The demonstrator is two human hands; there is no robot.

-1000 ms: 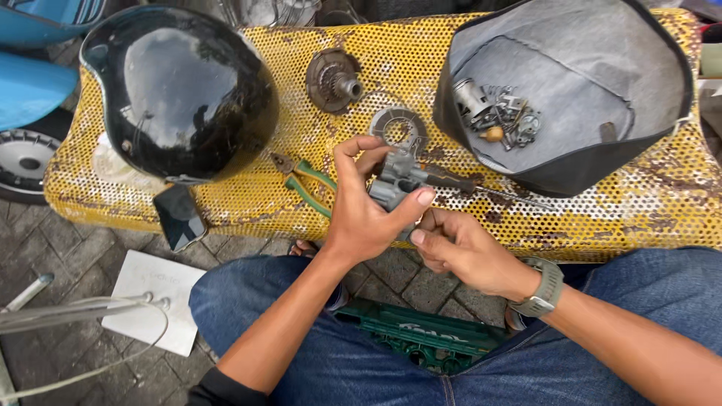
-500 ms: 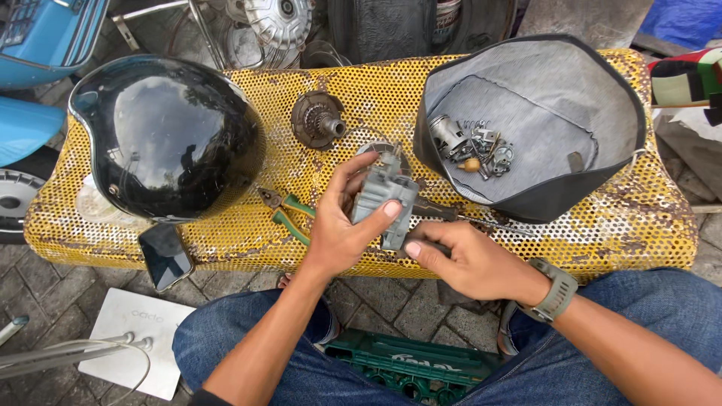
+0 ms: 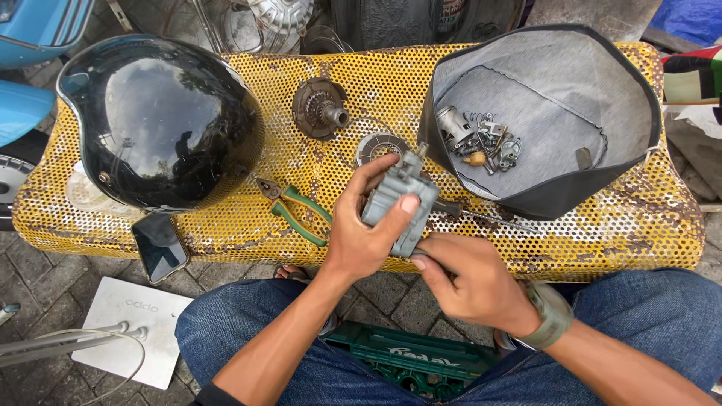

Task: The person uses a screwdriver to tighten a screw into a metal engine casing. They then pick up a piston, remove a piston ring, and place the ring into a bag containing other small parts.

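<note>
1. Yellow perforated metal bench (image 3: 602,240), rusted in patches, spanning the frame above blue-jeaned knees
2. Glossy black rounded cover (image 3: 162,124) lying on the bench's left end, dome side up
3. Black-rimmed grey seat cover (image 3: 556,98) turned underside up at the right end, cradling a cluster of small metal parts (image 3: 481,143)
4. Green plastic crate (image 3: 410,361) on the paving between the legs
5. White flat box (image 3: 131,331) on the bricks at lower left
6. Left hand (image 3: 365,233) wrapped around a grey cast-metal carburettor (image 3: 398,199), thumb pressed on its face, fingers curled behind, raised just over the bench's front edge
7. Right hand (image 3: 470,286), watch on the wrist, closed at the carburettor's lower end with fingers folded; whatever it grips hidden by the fingers
8. Green-handled pliers (image 3: 297,210) resting on the bench just left of the left hand
9. Rusty round gear hub (image 3: 322,107) standing at the bench's middle rear
10. Dark phone (image 3: 159,246) overhanging the front edge below the black cover
11. Small metal ring (image 3: 380,144) lying flat just behind the carburettor
</note>
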